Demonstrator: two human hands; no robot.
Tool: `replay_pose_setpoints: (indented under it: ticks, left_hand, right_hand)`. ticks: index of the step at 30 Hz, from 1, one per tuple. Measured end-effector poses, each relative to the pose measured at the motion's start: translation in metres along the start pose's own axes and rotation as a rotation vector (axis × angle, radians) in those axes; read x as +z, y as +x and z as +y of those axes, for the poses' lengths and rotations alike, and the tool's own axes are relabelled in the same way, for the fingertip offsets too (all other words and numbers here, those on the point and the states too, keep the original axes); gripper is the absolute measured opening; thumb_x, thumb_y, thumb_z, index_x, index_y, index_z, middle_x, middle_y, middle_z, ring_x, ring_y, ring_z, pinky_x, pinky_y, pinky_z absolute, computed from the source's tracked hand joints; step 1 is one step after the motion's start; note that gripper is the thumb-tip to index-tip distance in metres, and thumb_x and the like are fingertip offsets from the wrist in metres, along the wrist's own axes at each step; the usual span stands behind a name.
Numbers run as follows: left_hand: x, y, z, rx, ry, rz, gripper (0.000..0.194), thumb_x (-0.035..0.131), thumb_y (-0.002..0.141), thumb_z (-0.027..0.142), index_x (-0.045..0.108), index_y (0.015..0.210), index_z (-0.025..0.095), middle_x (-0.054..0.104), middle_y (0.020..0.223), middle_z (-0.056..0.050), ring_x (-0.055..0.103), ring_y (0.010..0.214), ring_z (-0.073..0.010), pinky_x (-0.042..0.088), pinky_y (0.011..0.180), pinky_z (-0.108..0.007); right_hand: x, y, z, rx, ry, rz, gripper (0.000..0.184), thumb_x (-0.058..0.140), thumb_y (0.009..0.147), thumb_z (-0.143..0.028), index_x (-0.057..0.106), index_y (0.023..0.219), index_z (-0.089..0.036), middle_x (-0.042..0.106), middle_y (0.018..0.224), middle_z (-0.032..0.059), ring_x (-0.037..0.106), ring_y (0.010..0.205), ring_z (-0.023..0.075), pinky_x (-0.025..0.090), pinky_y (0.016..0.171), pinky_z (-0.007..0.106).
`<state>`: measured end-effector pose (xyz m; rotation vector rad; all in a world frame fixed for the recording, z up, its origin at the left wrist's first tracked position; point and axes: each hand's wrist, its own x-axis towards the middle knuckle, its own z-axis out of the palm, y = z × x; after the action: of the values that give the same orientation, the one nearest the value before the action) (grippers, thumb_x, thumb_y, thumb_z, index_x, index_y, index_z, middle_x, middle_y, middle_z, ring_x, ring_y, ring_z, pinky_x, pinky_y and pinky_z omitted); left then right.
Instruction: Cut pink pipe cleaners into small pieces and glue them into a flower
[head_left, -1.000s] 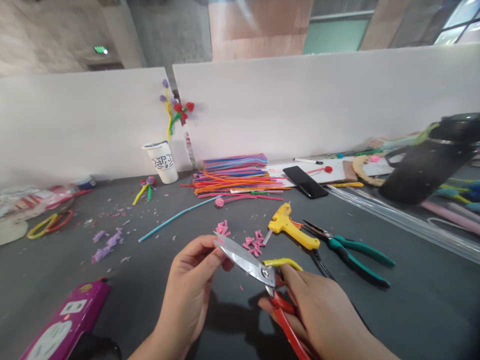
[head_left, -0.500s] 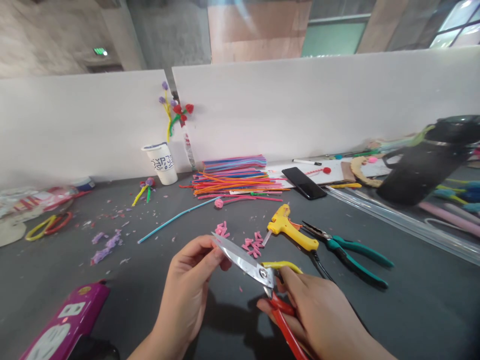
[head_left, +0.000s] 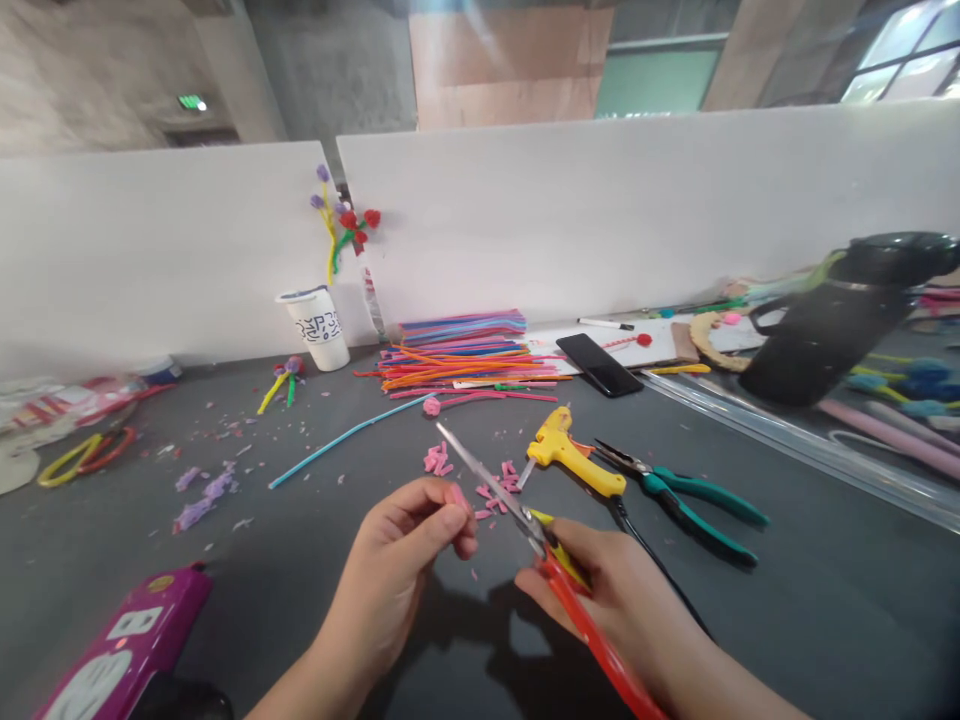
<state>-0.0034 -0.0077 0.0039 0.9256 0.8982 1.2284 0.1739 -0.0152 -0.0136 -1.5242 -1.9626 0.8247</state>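
Note:
Between the thumb and finger of my left hand [head_left: 411,560] is a short pink piece of pipe cleaner [head_left: 458,497], its end poking out. My right hand [head_left: 607,590] is wrapped round the red and yellow handles of a pair of scissors [head_left: 491,488]. The blades point up and to the left, just right of my left fingertips and apart from the pink piece; they look closed. Beyond the blades, cut pink pieces [head_left: 437,460] lie in two small heaps on the dark table [head_left: 300,560].
A yellow glue gun [head_left: 574,455] and green-handled pliers [head_left: 697,498] lie to the right. Farther back are a bundle of pipe cleaners [head_left: 457,365], a phone [head_left: 598,366], a paper cup [head_left: 319,330] and a black jug [head_left: 817,330]. A purple device [head_left: 135,640] sits front left.
The scissors have turned more upright, and their blades have come away from my left fingertips. My left hand has shifted slightly right, and the pink piece now shows in it.

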Motion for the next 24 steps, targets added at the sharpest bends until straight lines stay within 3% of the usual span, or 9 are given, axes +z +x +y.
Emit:
replay_pose_setpoints:
  ticks: [4,8,12,16,21,24]
  left_hand:
    - [0.005,-0.001,-0.009,-0.230,0.008,-0.168,0.008,0.063,0.073,0.020,0.063,0.069,0.013,0.060,0.061,-0.001,0.053,0.053,-0.0080,0.040,0.055,-0.019]
    - [0.007,-0.001,-0.015,-0.307,0.040,-0.277,0.012,0.062,0.073,0.019,0.064,0.065,0.011,0.060,0.060,-0.003,0.051,0.051,-0.0076,0.040,0.054,-0.019]
    - [0.008,0.000,-0.015,-0.305,0.127,-0.268,0.009,0.064,0.070,0.019,0.065,0.066,0.011,0.061,0.061,-0.004,0.053,0.052,-0.0092,0.041,0.054,-0.020]
    - [0.009,0.000,-0.012,-0.214,0.248,-0.182,0.006,0.063,0.068,0.015,0.067,0.067,0.011,0.061,0.059,-0.003,0.053,0.054,-0.0111,0.041,0.055,-0.022]
    - [0.008,0.000,-0.015,-0.216,0.355,-0.225,0.007,0.060,0.066,0.010,0.066,0.063,0.013,0.058,0.056,-0.001,0.051,0.052,-0.0106,0.040,0.054,-0.022]
    - [0.008,0.000,-0.015,-0.221,0.355,-0.192,0.005,0.061,0.064,0.010,0.065,0.062,0.013,0.058,0.056,-0.001,0.051,0.052,-0.0108,0.040,0.053,-0.022]
  right_hand:
    - [-0.001,0.005,-0.010,0.101,0.419,-0.064,0.022,0.050,0.073,-0.040,0.049,0.067,-0.019,0.043,0.051,-0.0054,0.042,0.042,0.0085,0.031,0.038,0.018]
    - [0.001,0.011,-0.013,0.157,0.616,-0.119,0.018,0.050,0.073,-0.036,0.052,0.075,-0.018,0.042,0.040,-0.0091,0.038,0.032,0.0065,0.032,0.035,0.017]
    - [0.003,0.012,-0.012,0.172,0.616,-0.174,0.011,0.051,0.073,-0.028,0.050,0.070,-0.018,0.045,0.042,-0.0087,0.038,0.032,0.0048,0.029,0.033,0.015]
    - [0.001,0.009,-0.017,0.155,0.512,-0.145,0.006,0.049,0.071,-0.021,0.045,0.066,-0.018,0.045,0.049,-0.0077,0.037,0.037,0.0042,0.026,0.034,0.014]
    - [0.003,0.008,-0.020,0.121,0.372,-0.106,0.008,0.048,0.067,-0.012,0.043,0.063,-0.018,0.038,0.049,-0.0086,0.033,0.041,0.0048,0.025,0.038,0.015]
    - [0.002,0.008,-0.017,0.063,0.311,-0.067,0.010,0.050,0.069,-0.016,0.043,0.062,-0.018,0.039,0.051,-0.0077,0.034,0.045,0.0065,0.026,0.040,0.017]
